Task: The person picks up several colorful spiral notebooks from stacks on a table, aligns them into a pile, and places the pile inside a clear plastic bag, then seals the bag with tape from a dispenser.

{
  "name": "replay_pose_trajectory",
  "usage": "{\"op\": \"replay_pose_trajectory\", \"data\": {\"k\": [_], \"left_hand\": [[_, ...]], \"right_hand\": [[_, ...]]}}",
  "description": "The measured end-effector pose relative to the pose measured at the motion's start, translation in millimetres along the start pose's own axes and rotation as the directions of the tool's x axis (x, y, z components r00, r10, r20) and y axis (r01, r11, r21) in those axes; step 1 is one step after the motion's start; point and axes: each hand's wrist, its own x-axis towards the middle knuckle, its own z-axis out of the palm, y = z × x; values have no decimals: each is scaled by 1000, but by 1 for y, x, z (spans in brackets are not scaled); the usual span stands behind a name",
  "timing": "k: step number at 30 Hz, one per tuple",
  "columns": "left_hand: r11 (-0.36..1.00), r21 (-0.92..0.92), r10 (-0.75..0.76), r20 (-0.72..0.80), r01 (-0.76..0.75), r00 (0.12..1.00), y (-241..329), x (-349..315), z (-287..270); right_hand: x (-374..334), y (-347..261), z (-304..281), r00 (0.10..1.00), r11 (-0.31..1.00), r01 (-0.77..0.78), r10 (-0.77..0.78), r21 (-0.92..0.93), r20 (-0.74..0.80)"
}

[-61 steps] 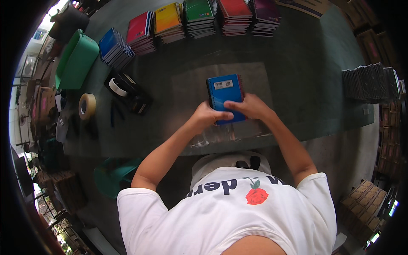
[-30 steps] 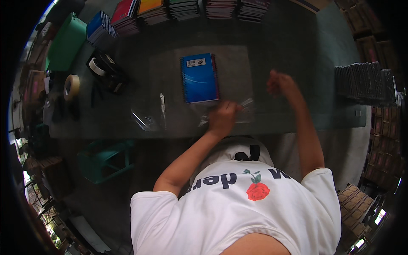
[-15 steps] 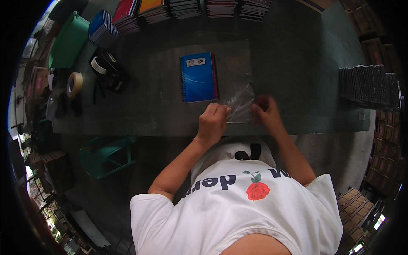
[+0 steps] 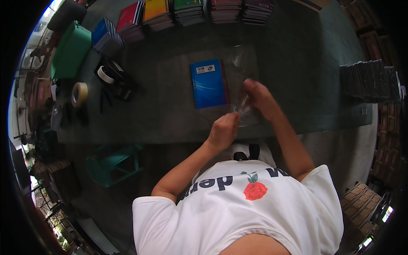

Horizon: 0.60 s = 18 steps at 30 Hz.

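L hand (image 4: 224, 129) is just below the lower R corner of the book (image 4: 210, 85), thumb & fingertips drawn together in a narrow pinch on clear film (image 4: 239, 53). R hand (image 4: 258, 97) is to the R of the book, up & over from L hand, fingers bent, at the crinkled part of the film; it's blurred, so can't tell if its fingers grip the film or only touch it. Neither hand touches the book.

Book: blue cover, spiral on L edge, white label nr top, a bit of red along R edge. Lies flat on the film, approx mid table (image 4: 306, 76), tilted slightly, top leaning L.

Film is see-thru, spreads out on both sides of the book; glints w/ creases btwn & above the hands.

Far side of table, L to R, stacks of spiral bks: blue stack (image 4: 104, 34), pink stack (image 4: 128, 19), yellow stack (image 4: 156, 12), green stack (image 4: 187, 7), red stack (image 4: 225, 6), purple stack (image 4: 257, 8); some are cut off by the top edge. L side: green bin (image 4: 70, 53), black dispenser (image 4: 123, 87) w/ white roll, tan tape (image 4: 79, 94) nr it. Far R: dark stack (image 4: 365, 80), shiny. Below table, L: green stool (image 4: 112, 170). Lower R: cartons (image 4: 359, 199).
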Motion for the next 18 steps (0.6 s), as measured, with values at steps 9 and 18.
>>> {"op": "replay_pose_trajectory", "data": {"k": [9, 18], "left_hand": [[974, 190, -82, -215, 124, 973, -24, 82, -100], [944, 304, -188, 177, 129, 966, -63, 199, -72]], "right_hand": [[-22, -22, 58, 881, 567, 444, -419, -694, 221], [-16, 7, 85, 887, 330, 423, -339, -844, 312]]}}
